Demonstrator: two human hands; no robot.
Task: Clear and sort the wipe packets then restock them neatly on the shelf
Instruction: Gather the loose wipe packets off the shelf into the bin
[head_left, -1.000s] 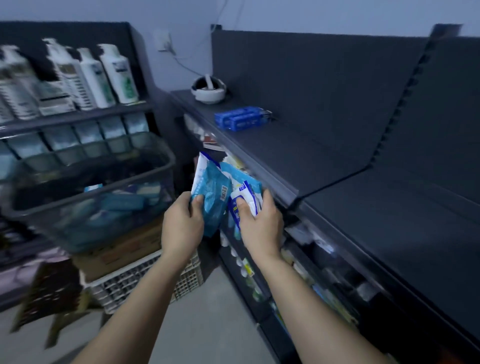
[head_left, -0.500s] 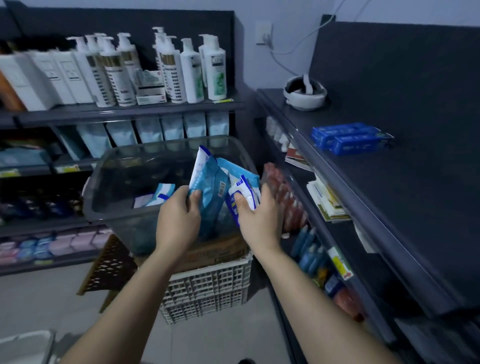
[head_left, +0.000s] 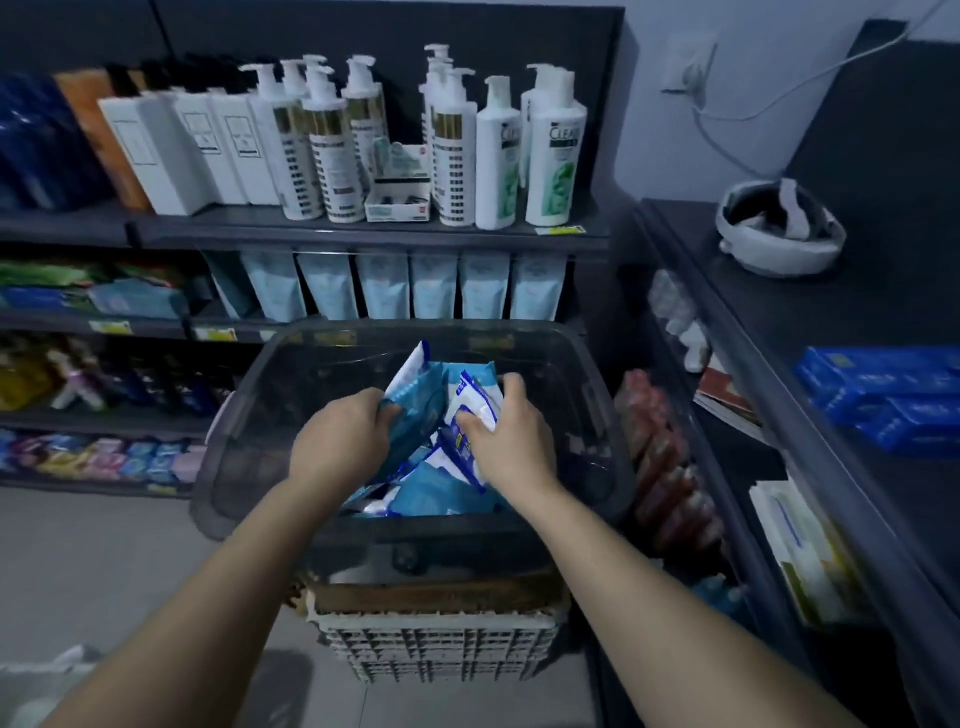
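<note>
At 11 o'clock, pump bottles (head_left: 332, 150) stand on the back shelf (head_left: 363, 232). Centre: my left hand (head_left: 340, 441) grasps a pale blue wipe packet (head_left: 415, 400) over the grey bin (head_left: 249, 447). Just beside it, at its 3 o'clock, my right hand (head_left: 511, 441) pinches a white-and-blue wipe packet (head_left: 475, 402). More packets (head_left: 441, 491) lie in the bin, at 6 o'clock of both. At 3 o'clock, the side shelf (head_left: 769, 322) carries blue boxes (head_left: 883, 400).

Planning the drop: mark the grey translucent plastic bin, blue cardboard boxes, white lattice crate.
Grey translucent plastic bin (head_left: 244, 457): head view, left wall.
Blue cardboard boxes (head_left: 883, 374): head view, top face.
White lattice crate (head_left: 441, 649): head view, front wall.
</note>
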